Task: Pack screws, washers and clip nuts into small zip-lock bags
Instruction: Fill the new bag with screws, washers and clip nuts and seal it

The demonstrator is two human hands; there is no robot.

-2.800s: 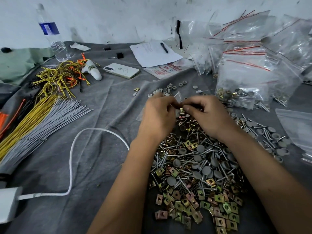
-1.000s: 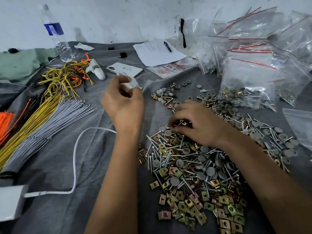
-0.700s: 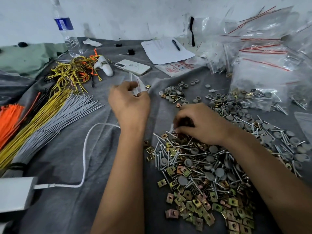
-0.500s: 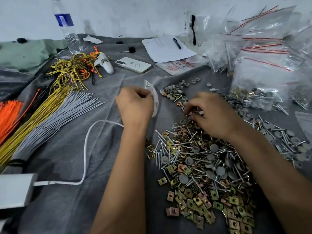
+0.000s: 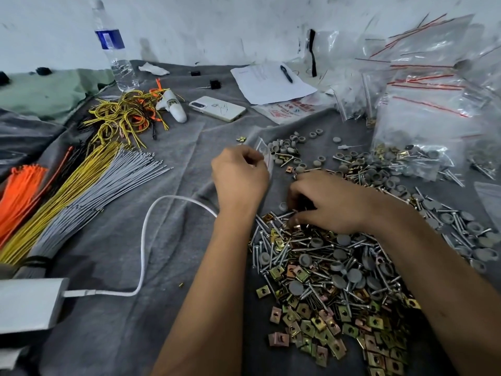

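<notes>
Mostly unreadable text: bottle (image 5: 115, 50) has a blue label, print too small; red-printed packet (image 5: 291, 111) shows red characters and digits, too blurred to read; paper (image 5: 268, 82) with a pen (image 5: 286, 73) on it has faint lines, illegible; phone (image 5: 217, 108) back shows no readable brand. Left hand (image 5: 238, 180) is curled, fingers pinching a small clear bag (image 5: 264, 154) at its top edge, held above the grey cloth (image 5: 168, 147) just left of a cluster of washers (image 5: 287, 150). Right hand (image 5: 328, 202) is palm down, fingers curled into the far edge of the pile, fingertips (image 5: 295, 222) touching screws (image 5: 273, 248) and clip nuts (image 5: 311, 324); cannot tell whether it grips any. Pile of screws, grey washers and brass-coloured clip nuts lies in front of the person, under the right forearm. Filled bags (image 5: 417, 137) with red zip strips stack at right. Left side: wire bundles (image 5: 78, 185) in grey, yellow, orange; white cable (image 5: 143, 240) runs to a grey box (image 5: 27, 305).
</notes>
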